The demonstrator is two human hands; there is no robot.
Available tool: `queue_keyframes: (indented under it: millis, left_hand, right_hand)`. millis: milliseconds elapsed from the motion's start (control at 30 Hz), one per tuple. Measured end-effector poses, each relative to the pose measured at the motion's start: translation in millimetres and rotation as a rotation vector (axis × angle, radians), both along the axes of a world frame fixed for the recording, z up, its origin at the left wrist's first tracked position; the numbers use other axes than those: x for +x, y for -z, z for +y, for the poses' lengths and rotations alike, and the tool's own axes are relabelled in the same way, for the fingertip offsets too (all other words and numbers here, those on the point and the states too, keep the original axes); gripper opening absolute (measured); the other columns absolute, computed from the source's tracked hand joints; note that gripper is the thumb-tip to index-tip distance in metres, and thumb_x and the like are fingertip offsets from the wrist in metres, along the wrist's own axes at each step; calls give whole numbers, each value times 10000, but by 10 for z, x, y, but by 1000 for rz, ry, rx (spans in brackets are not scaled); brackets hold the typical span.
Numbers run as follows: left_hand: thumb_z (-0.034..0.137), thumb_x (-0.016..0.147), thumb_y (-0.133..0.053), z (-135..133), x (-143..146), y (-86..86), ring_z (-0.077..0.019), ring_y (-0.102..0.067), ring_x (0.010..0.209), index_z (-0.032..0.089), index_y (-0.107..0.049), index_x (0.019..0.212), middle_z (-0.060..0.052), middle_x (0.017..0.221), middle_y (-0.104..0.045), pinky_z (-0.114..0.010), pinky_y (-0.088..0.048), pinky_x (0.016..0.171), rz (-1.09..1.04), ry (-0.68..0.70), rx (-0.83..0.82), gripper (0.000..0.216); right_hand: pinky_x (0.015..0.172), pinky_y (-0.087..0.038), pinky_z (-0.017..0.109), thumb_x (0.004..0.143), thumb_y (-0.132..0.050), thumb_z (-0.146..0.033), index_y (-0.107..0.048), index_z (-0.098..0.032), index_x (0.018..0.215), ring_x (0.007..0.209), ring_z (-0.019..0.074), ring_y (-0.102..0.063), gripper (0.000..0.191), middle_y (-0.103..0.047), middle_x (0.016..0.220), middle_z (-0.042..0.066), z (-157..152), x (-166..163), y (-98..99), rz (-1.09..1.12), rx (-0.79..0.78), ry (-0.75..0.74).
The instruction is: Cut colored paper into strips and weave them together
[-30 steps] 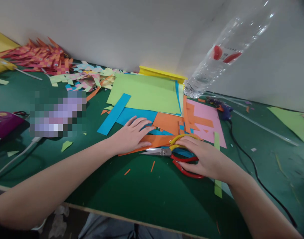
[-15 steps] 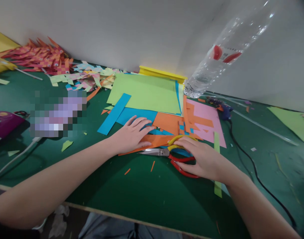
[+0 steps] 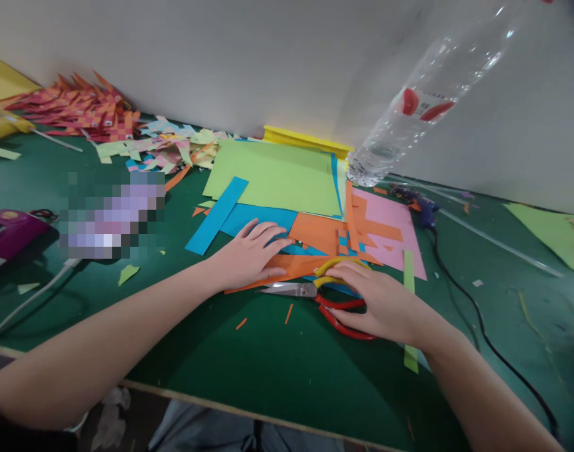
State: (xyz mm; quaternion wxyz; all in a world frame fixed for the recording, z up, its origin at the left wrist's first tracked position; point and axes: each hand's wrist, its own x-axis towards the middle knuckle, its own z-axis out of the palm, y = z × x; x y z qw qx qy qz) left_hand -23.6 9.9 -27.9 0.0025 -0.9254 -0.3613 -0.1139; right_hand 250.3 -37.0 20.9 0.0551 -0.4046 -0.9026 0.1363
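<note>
My left hand [image 3: 249, 254] lies with fingers stretched out over an orange paper strip [image 3: 296, 266] and blue paper [image 3: 263, 218]. In my right hand [image 3: 378, 295] are scissors [image 3: 291, 289] with one yellow and one red handle loop. Their metal blades point left along the near edge of the orange strip, just below my left hand. A blue strip [image 3: 217, 215] rests at a slant left of my left hand. Beyond both hands is a stack of light green sheets [image 3: 277, 176], and pink paper [image 3: 402, 220] lies under orange scraps.
A clear plastic bottle [image 3: 418, 107] stands behind the paper at right. A glue gun [image 3: 426, 212] with a black cord sits on the right. At left are a blurred-out item [image 3: 112, 216], a purple device [image 3: 16, 238] and a heap of red-orange folded paper [image 3: 89, 107].
The scissors have shifted slightly left and their handles sit a little lower. My left hand keeps its place on the paper.
</note>
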Motion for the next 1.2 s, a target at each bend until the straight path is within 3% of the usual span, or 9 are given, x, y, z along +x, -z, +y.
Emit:
queue_keyframes:
  millis: [1200]
  left_hand:
    - [592,951,-415,0,-7,-5,-274,-295,1391,215,-421,1390,-107,1463,-416,-487,-197,1159,1,8,-17,578]
  right_hand:
    - [844,-552,432,860,-591,-389,-556,-191,1191,1063,269,-641,387,-651,1202,118,-66,-186,7,6,-52,-20]
